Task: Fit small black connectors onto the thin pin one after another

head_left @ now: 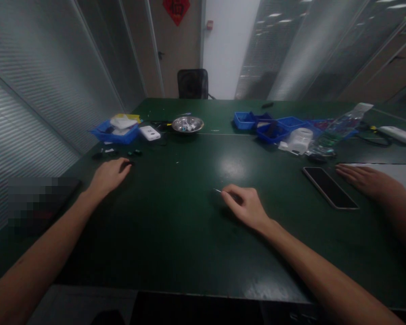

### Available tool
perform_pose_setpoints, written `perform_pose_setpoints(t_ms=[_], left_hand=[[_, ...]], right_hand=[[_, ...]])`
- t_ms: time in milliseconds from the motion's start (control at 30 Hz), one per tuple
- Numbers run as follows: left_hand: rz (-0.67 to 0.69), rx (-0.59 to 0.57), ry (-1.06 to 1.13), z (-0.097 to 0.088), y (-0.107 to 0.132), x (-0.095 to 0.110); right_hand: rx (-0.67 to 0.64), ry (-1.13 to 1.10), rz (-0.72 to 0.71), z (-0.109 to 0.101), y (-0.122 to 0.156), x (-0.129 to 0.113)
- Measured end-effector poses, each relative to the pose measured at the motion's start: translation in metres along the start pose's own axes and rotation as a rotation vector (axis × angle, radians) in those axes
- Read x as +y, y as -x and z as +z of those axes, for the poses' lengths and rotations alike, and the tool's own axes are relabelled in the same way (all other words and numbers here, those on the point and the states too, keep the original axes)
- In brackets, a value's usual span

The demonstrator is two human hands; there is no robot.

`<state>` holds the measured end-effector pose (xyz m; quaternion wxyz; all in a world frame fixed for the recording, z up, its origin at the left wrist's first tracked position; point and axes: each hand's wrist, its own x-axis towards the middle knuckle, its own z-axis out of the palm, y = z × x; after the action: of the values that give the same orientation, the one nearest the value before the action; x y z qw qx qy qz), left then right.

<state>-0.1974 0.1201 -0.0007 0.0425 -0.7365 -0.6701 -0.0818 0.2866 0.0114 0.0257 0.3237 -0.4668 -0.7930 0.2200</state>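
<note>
My left hand (110, 175) is over the left part of the green table, its thumb and fingers closed round a small black piece (131, 162) whose kind I cannot make out. Just beyond it lie small dark green bits (135, 153) and black pieces (97, 156). Near the middle of the table, my right hand (245, 205) pinches a thin, silvery, pointed piece (217, 191) between thumb and forefinger. Only its tip sticks out to the left; the fingers cover the rest.
A metal dish (188, 125) with small parts, a white device (150, 132) and a blue tray (115, 133) stand at the back left. Blue bins (272, 132), a clear bottle (336, 131) and a phone (329, 188) are on the right, beside another person's hand (372, 180).
</note>
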Motion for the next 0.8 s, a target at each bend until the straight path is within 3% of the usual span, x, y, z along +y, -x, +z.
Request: perform_pose_setpoints(t_ms=[200,400,567,800], left_hand=[[-0.137,0.046,-0.12,-0.001,0.006,-0.024],[-0.091,0.136,0.002,0.005,0.007,-0.043],[-0.059,0.113,0.005,0.005,0.007,-0.062],[-0.172,0.05,-0.034,-0.001,0.011,-0.073]], right_hand=[[0.013,0.001,-0.002,0.0,0.0,-0.002],[0.006,0.001,-0.016,0.0,0.0,-0.003],[0.009,-0.002,-0.012,0.0,-0.001,-0.002],[-0.004,0.002,-0.022,0.0,-0.001,0.0]])
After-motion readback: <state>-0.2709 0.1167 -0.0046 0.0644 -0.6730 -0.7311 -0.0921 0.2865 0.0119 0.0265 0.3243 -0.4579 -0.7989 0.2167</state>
